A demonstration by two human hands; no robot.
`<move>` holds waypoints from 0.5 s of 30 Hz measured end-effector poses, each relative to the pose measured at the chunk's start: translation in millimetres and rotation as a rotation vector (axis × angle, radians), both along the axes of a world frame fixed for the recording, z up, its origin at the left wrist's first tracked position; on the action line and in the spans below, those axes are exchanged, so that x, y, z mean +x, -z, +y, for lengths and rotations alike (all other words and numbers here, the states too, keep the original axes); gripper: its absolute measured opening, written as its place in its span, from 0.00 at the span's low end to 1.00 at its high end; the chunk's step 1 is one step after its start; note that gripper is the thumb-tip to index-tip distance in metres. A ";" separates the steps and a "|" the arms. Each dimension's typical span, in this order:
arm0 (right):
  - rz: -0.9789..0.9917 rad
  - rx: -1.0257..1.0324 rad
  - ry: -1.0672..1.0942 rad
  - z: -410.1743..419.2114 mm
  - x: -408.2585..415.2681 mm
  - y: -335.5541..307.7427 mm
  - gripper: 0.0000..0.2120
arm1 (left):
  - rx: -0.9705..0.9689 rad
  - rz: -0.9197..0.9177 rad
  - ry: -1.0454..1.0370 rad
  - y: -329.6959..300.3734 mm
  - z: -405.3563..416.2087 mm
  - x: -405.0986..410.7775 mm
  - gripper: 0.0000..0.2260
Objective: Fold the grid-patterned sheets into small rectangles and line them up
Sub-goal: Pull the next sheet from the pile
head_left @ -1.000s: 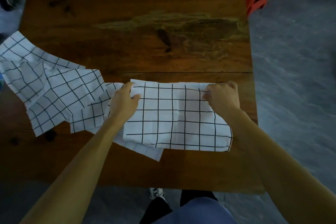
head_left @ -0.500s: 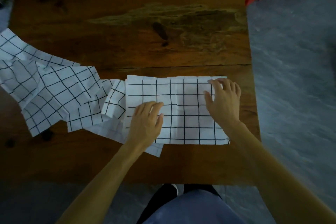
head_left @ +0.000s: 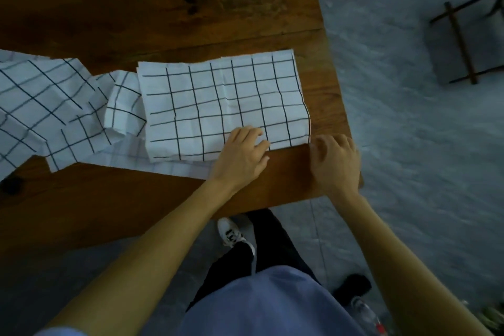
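A folded grid-patterned sheet (head_left: 218, 106) lies flat near the right end of the wooden table (head_left: 136, 8). My left hand (head_left: 240, 157) is at its near edge, fingers on top of the cloth and thumb against the edge, pinching it. My right hand (head_left: 336, 163) hovers over the table's near right corner with its fingers curled and apart. Its fingertips just reach the sheet's near right corner and hold nothing I can see. Unfolded grid sheets (head_left: 46, 106) lie crumpled to the left, one partly tucked under the folded sheet.
The table's right edge (head_left: 338, 95) and near edge run close to the folded sheet. A dark metal frame (head_left: 461, 43) stands on the grey floor to the right. My legs and shoes (head_left: 234, 234) are below the table's edge.
Both hands have slid from the sheet's far side to its near edge, the left one moving right. The view has tipped down and right, so the folded piece at the far end is out of view.
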State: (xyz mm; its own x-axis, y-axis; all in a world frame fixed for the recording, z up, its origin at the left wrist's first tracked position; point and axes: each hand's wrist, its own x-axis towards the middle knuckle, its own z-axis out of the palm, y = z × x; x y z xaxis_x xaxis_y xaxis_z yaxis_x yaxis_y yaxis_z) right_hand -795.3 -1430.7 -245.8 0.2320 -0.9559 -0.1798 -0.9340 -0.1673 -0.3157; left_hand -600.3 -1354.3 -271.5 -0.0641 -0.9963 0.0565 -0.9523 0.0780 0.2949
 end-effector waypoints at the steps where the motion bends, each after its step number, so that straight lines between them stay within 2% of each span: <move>1: 0.013 0.011 0.008 2.2 -1.6 1.6 0.14 | 0.017 -0.015 0.002 -0.4 -2.9 -2.9 0.11; 10: 0.026 -0.040 0.061 -4.9 15.1 17.0 0.14 | 0.049 -0.086 0.012 2.0 -23.2 -7.0 0.11; 15: -0.089 0.009 0.112 -9.3 14.2 17.7 0.11 | -0.021 -0.087 0.025 3.1 -25.7 -7.0 0.06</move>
State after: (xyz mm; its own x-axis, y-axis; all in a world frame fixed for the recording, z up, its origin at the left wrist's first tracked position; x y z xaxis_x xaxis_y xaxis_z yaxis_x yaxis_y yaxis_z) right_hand -781.1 -1440.1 -263.5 0.1391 -0.9753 -0.1716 -0.9151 -0.0604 -0.3986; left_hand -607.3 -1380.0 -274.6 -0.0949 -0.9930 0.0708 -0.9719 0.1078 0.2092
